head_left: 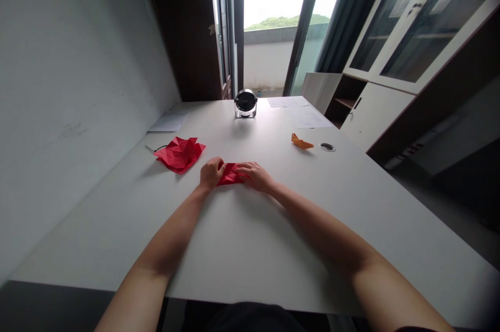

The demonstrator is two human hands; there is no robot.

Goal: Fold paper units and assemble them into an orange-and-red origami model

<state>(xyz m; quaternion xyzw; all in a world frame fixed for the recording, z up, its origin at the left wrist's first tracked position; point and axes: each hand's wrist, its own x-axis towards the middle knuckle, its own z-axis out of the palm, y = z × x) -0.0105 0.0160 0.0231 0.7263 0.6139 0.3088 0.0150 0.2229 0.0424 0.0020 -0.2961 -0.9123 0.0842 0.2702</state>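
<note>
A small folded red paper (231, 174) lies on the white table (250, 238), between both of my hands. My left hand (211, 172) is curled with its fingers closed on the paper's left edge. My right hand (254, 175) lies over the paper's right side, fingers pressed down on it. A larger creased red sheet (180, 154) rests flat on the table, a short way to the left of my left hand.
An orange folded paper piece (301, 142) sits to the right beside a round cable hole (327, 147). A small round desk fan (246, 103) stands at the far edge, white sheets (302, 113) near it. A wall runs along the left, cabinets stand on the right.
</note>
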